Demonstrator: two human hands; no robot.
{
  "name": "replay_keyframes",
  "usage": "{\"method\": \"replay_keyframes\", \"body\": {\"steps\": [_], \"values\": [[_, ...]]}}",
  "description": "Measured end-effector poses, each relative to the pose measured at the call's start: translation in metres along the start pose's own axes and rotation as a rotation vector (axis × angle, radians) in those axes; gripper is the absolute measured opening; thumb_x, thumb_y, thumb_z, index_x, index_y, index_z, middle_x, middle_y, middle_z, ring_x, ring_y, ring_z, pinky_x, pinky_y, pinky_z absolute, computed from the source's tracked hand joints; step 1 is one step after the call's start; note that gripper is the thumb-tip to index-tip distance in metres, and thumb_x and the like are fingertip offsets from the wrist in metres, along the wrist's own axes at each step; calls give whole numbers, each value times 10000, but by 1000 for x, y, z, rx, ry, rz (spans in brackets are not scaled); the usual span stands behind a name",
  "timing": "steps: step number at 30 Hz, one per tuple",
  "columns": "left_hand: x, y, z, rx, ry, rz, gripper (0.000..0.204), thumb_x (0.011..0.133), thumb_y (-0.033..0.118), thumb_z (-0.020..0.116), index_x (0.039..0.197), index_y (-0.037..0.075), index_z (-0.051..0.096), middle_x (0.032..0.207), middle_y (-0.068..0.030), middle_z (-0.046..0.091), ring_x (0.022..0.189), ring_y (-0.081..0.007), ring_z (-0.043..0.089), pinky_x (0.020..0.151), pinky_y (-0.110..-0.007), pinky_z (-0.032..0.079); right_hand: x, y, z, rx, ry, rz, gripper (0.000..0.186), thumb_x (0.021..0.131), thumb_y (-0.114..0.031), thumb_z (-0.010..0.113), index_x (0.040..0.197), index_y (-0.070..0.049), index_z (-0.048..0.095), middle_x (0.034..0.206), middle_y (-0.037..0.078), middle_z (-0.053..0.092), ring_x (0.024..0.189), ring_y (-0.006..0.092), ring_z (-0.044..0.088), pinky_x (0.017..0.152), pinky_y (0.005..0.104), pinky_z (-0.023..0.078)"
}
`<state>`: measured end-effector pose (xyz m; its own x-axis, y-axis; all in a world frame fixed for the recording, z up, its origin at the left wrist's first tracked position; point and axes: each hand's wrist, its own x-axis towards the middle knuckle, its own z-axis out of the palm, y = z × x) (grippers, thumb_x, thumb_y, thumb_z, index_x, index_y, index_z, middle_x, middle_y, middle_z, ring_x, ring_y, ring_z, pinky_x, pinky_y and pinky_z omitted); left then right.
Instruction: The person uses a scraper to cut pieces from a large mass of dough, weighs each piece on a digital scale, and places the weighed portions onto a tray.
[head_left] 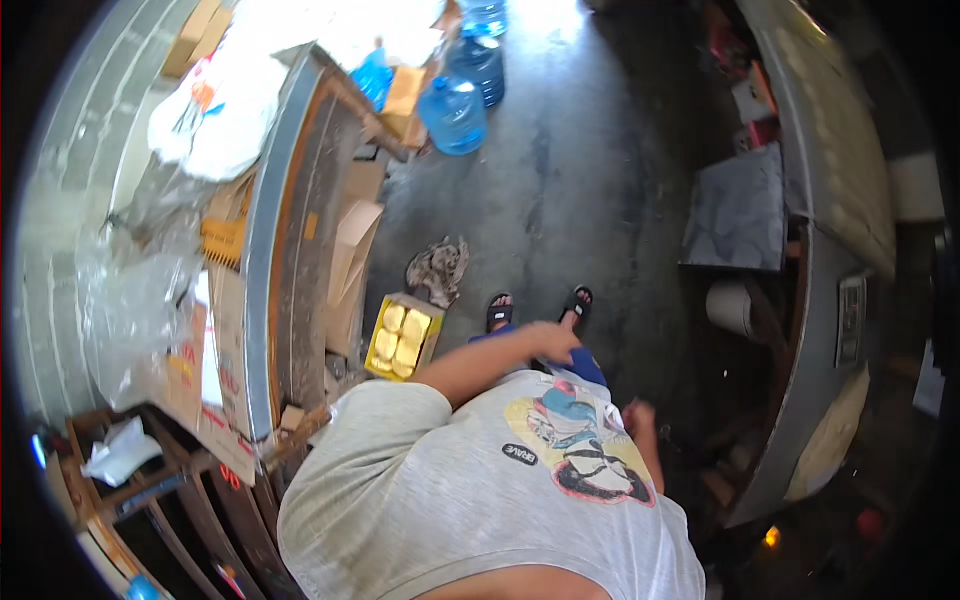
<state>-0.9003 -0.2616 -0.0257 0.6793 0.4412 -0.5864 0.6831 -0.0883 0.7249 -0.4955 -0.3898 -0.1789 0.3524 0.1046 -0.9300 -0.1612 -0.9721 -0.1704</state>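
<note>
Left hand (560, 342): at the middle of the frame, in front of the blue shorts (588, 368); the fingers point down, and I cannot tell if they hold cloth.
Right hand (638, 415): right of the middle, beside the grey shirt (450, 480); it is dark and small there, so whether its fingers are wide or narrow I cannot tell.
Feet: in black sandals (499, 315), just above centre.
Yellow box (434, 345): on the floor, left of centre, with yellow pieces (407, 353) inside.
Crumpled cloth (438, 272): near the box, above it.
Blue water jugs (455, 115): standing at upper centre.
</note>
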Motion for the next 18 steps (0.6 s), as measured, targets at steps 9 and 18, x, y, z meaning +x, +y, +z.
{"method": "replay_keyframes", "body": {"steps": [9,18], "values": [[92,-34,23,-27,346,177,338,903,320,617,1095,44,651,1020,-151,684,907,-290,674,784,-368,534,-32,201,-36,326,-79,116,229,895,-185,524,680,-111,491,607,42,523,486,181,511,418,344,407],[68,-109,37,-114,114,-873,267,906,311,539,960,79,659,883,-111,630,805,-254,587,700,-383,445,71,232,-131,836,115,-154,184,906,-146,551,731,-98,517,652,15,553,533,156,537,450,333,424]]}}
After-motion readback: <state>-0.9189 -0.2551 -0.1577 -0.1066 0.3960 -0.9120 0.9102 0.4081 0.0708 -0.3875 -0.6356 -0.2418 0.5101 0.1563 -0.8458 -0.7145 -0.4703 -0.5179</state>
